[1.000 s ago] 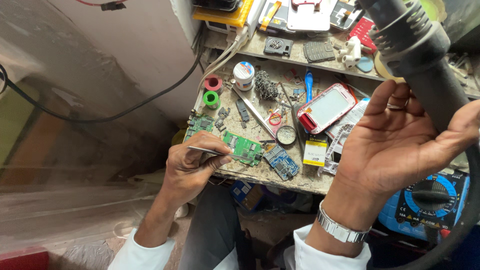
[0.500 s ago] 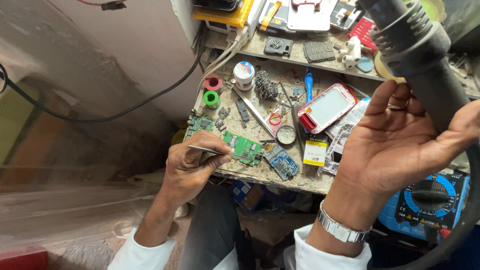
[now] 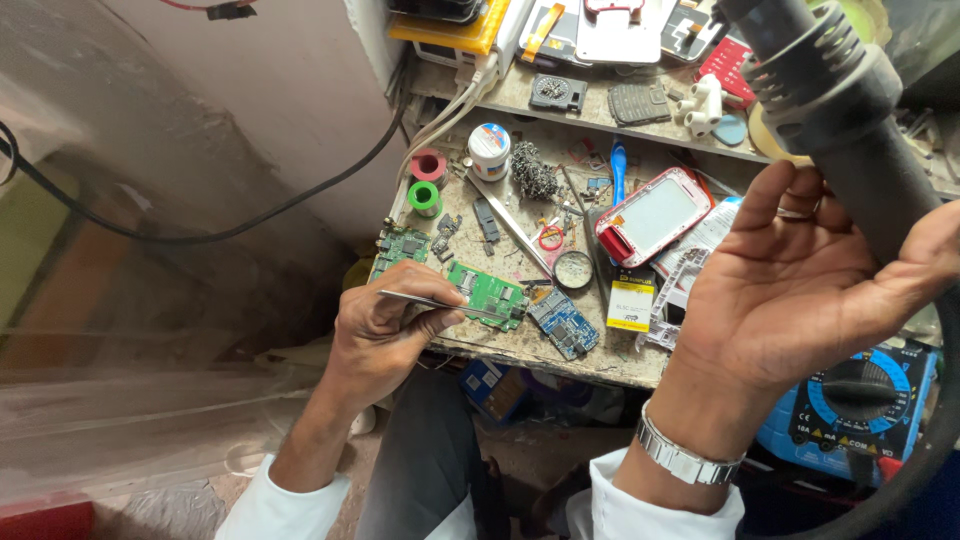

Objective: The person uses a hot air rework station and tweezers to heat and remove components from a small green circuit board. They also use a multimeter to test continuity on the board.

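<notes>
My left hand (image 3: 382, 330) pinches metal tweezers (image 3: 440, 303) whose tips rest on a green circuit board (image 3: 487, 293) near the front edge of the small workbench (image 3: 500, 345). My right hand (image 3: 800, 290), with a metal watch (image 3: 685, 458) on the wrist, is raised close to the camera. Its palm and thumb cradle the black barrel of a hot air gun (image 3: 835, 110), nozzle pointing up and away; the fingers are loosely curled around it.
A blue circuit board (image 3: 563, 322), another green board (image 3: 400, 246), a red-framed phone (image 3: 652, 215), a magnifier (image 3: 574, 269), solder reels (image 3: 427, 180), a white jar (image 3: 489, 150) and loose tweezers litter the bench. A blue multimeter (image 3: 850, 400) sits low right. A black cable (image 3: 200, 235) crosses the wall.
</notes>
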{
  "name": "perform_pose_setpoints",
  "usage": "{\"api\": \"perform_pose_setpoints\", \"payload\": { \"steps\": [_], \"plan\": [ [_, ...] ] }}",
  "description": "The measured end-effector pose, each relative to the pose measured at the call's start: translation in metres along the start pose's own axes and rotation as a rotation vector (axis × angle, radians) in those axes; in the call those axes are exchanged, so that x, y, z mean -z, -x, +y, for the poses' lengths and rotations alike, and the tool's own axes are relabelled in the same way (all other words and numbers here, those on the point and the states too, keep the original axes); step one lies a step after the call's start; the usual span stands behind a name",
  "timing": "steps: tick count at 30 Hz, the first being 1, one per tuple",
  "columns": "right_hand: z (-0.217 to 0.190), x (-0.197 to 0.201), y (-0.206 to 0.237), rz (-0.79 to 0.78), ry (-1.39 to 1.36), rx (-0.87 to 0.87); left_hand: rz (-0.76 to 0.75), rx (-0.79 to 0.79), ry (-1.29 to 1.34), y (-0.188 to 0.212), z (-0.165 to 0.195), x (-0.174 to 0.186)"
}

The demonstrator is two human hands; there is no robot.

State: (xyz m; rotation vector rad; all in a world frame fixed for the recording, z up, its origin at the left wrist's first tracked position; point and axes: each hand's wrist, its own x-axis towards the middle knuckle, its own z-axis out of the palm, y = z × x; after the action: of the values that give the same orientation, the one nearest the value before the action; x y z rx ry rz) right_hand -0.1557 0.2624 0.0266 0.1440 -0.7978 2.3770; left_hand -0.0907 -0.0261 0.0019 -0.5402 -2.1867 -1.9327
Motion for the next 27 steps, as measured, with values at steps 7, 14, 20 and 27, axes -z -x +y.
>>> {"api": "perform_pose_setpoints", "payload": {
  "steps": [7, 14, 20, 27],
  "plan": [
    [-0.0003, -0.0005, -0.0014, 0.015, -0.014, -0.009, -0.007, -0.033, 0.004, -0.001, 0.0, -0.0002],
    [0.0, 0.0004, -0.0009, -0.007, -0.008, -0.003, 0.002, -0.029, -0.035, -0.0022, 0.0009, -0.002],
    [-0.001, -0.0009, -0.0023, 0.03, -0.038, -0.021, 0.003, -0.016, -0.013, -0.002, 0.0009, -0.0018],
    [-0.0005, -0.0021, -0.0012, 0.029, -0.012, 0.001, 0.005, -0.036, -0.018, -0.0016, -0.0008, -0.0003]
  ]
}}
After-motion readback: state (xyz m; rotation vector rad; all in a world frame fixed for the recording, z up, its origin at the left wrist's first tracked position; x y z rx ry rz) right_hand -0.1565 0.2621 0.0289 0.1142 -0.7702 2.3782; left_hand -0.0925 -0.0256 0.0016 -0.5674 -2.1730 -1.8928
